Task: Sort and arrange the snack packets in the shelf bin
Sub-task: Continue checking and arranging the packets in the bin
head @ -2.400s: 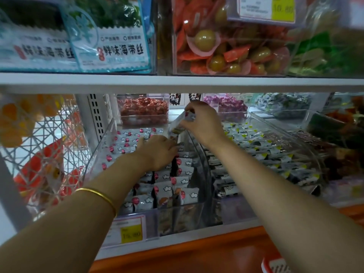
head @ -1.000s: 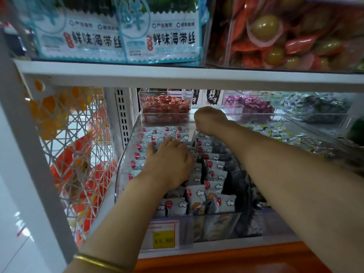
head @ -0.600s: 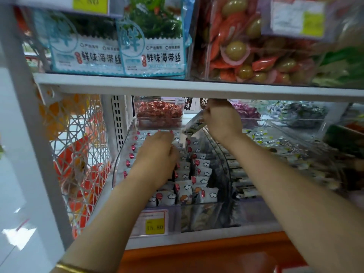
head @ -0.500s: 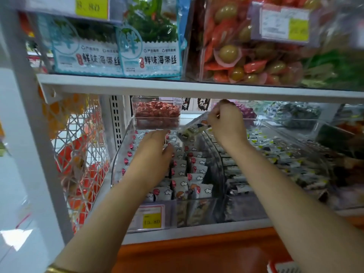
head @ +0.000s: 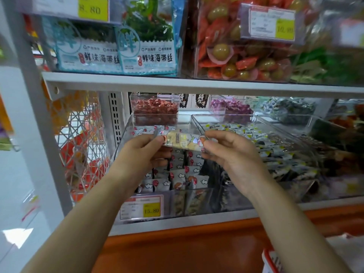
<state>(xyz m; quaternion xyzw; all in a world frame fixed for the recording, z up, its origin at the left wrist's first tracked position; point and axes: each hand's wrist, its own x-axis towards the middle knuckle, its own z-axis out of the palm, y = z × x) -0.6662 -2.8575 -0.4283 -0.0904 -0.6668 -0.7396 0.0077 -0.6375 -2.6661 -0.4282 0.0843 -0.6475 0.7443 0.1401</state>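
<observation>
A clear plastic shelf bin [head: 126, 133] holds rows of small white snack packets [head: 183, 172] printed with clouds and red dots. Above the bin I hold one long snack packet [head: 182, 139] crosswise between both hands. My left hand [head: 141, 152] pinches its left end between thumb and fingers. My right hand [head: 228, 152] pinches its right end. The packet shows pale yellow contents through a clear wrapper. My hands hide part of the rows beneath them.
A second clear bin [head: 254, 123] of dark-and-yellow packets stands to the right. Behind are small tubs of red sweets [head: 155, 107] and purple sweets [head: 232, 107]. The upper shelf board [head: 177, 83] hangs just above. A price tag [head: 143, 207] fronts the bin. A wire rack [head: 82, 138] stands left.
My right hand drew a packet from the bin's back toward me. My left hand lifted off the rows and took its left end, so both hands now hold it.
</observation>
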